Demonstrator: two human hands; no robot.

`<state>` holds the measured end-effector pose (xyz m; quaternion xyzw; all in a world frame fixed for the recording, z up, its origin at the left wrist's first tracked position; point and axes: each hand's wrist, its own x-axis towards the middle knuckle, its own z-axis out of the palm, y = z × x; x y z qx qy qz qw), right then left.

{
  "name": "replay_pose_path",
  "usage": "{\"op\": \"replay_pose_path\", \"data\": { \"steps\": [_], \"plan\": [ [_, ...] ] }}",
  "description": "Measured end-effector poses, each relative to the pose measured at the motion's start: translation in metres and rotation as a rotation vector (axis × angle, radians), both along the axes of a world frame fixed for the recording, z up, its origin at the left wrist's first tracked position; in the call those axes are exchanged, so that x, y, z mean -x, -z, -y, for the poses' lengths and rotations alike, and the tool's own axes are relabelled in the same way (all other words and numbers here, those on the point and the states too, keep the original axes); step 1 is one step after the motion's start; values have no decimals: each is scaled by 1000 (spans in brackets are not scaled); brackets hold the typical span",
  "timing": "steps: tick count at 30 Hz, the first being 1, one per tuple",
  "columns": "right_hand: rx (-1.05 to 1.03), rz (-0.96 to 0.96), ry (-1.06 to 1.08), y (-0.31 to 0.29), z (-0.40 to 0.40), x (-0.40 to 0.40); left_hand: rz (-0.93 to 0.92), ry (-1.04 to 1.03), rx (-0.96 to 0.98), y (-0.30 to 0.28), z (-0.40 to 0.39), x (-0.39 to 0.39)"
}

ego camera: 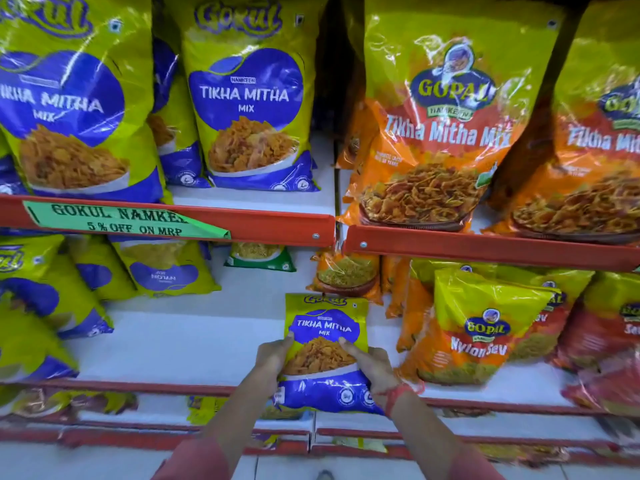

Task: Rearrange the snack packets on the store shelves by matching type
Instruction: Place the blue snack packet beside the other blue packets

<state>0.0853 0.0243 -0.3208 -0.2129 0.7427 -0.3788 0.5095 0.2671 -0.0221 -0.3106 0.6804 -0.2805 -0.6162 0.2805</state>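
A small green-and-blue Gokul Tikha Mitha Mix packet [325, 327] is upright in front of the middle shelf [194, 337]. My left hand [272, 358] grips its left edge and my right hand [375, 370] grips its right edge. On the upper shelf [263, 223] stand large Gokul Tikha Mitha Mix packets [247, 95] on the left. Orange Gopal Tikha Mitha Mix packets [440, 133] stand on the right.
The middle shelf holds leaning Gokul packets [45, 306] at left, a Gopal Nylon Sev packet [481, 327] and red Gopal packets [606, 337] at right. A green packet [259, 258] and an orange one [346, 275] sit at the back. Lower shelves [207, 427] hold more packets.
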Motion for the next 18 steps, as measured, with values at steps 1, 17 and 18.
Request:
{"op": "replay_pose_path", "data": {
  "steps": [1,17,18],
  "plan": [
    [58,29,4,0,-3,0,-27,-5,32,-5,-5,-2],
    [501,160,-137,-69,-65,-18,-244,95,503,-66,-70,-56],
    [528,159,-155,-80,-69,-19,-260,120,529,-76,-74,-62]
  ]
}}
